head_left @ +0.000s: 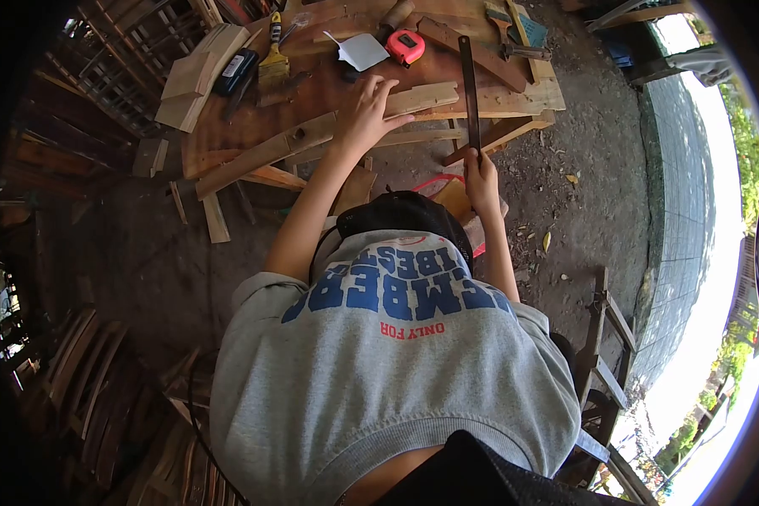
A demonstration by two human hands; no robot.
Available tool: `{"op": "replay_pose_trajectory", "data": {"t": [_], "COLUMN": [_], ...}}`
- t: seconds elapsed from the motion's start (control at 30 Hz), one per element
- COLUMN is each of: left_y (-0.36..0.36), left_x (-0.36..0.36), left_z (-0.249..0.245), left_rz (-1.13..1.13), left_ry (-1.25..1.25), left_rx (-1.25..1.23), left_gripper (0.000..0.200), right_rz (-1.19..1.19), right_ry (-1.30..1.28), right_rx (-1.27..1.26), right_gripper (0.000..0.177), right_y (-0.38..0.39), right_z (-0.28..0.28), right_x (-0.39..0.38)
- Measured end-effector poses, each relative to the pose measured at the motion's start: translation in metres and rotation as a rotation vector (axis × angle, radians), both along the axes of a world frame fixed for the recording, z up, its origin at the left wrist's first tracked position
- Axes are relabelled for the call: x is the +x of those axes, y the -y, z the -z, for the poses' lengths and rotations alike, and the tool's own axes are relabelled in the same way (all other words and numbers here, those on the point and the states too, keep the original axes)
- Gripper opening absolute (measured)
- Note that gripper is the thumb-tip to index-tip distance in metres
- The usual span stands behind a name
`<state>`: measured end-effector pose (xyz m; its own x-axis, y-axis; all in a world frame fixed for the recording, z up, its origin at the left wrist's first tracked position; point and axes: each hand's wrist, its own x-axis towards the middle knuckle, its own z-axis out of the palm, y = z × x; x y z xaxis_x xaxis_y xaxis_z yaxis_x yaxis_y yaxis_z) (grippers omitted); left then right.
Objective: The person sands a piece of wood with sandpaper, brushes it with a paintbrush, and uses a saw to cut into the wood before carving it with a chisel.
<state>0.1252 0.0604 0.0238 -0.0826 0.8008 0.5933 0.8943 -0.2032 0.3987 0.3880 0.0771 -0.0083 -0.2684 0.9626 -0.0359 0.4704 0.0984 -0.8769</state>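
My left hand (365, 116) grips a light wooden piece (426, 99) at the near edge of the workbench, its thumb on the near side and its fingers across the top. The piece has a stepped, notched right end. In my right hand (482, 184) is a long flat dark metal blade (470, 88), held upright by its lower end. A small hole shows near the blade's tip. It stands just right of the wooden piece, apart from it. The blade's handle, if any, is hidden in my fist. A longer wooden strip (261, 157) slants away at left along the bench edge.
On the workbench (219, 142) lie a red tape measure (406, 47), a white paper (363, 52), a yellow-handled paintbrush (274, 63), a dark blue box (236, 72), a brown wooden block (481, 57) and flat boards (202, 72). A wooden ladder-like frame (613, 337) stands at right.
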Motion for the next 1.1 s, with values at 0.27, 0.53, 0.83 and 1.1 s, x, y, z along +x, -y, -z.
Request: {"op": "replay_pose_trajectory", "data": {"t": [0.27,0.53,0.83,1.1], "left_y": [-0.003,-0.005,-0.007,-0.008], "left_x": [0.004,0.0,0.007,0.007], "left_z": [0.003,0.005,0.009,0.013], "left_rz": [-0.003,-0.026,-0.027,-0.03], "left_ry": [0.112,0.121,0.156,0.127], "left_rx": [-0.074,-0.104,-0.092,-0.083], "left_gripper": [0.041,0.04,0.038,0.039], "right_rz": [-0.091,-0.082,0.001,0.003], "right_ry": [0.348,0.371,0.471,0.482], "right_rx": [0.233,0.249,0.357,0.341], "right_gripper": [0.024,0.016,0.013,0.011], "right_y": [-0.008,0.02,0.002,0.004], "right_z": [-0.006,0.038,0.008,0.008], "right_x": [-0.058,-0.018,-0.062,-0.058]}}
